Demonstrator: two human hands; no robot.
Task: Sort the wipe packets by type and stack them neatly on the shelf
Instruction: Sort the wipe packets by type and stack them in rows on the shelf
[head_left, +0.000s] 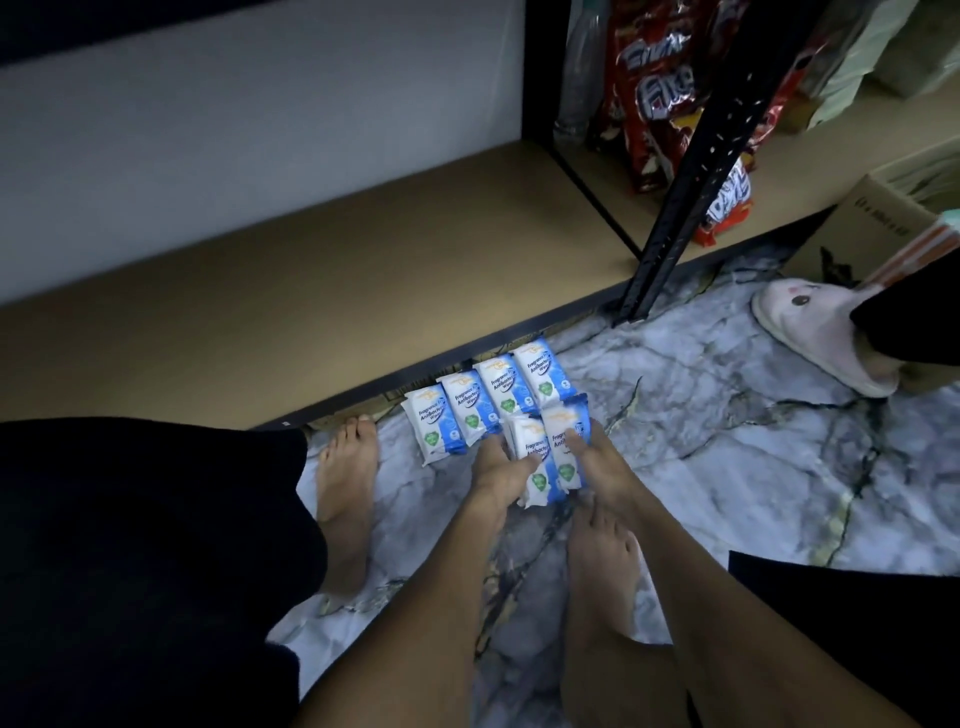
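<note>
Fingers of the left hand (500, 465) pinch the first wipe packet (540, 478), thumb across its face, while the right hand (600, 457) grips the second wipe packet (565, 470) touching it. Both packets rest on the marble floor (727, 457), near the shelf board (311, 291). A row of four packets (498, 389) lies between them and the shelf board's front edge; snack bags (660, 104) stand right of it.

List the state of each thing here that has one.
Left hand: grips the left front packet on the floor.
Right hand: grips the right front packet beside it.
Shelf: no wipe packets on it yet.
Row of four packets: flat on the floor, label up, by the shelf edge.
Snack bags: upright on the neighbouring shelf.
</note>
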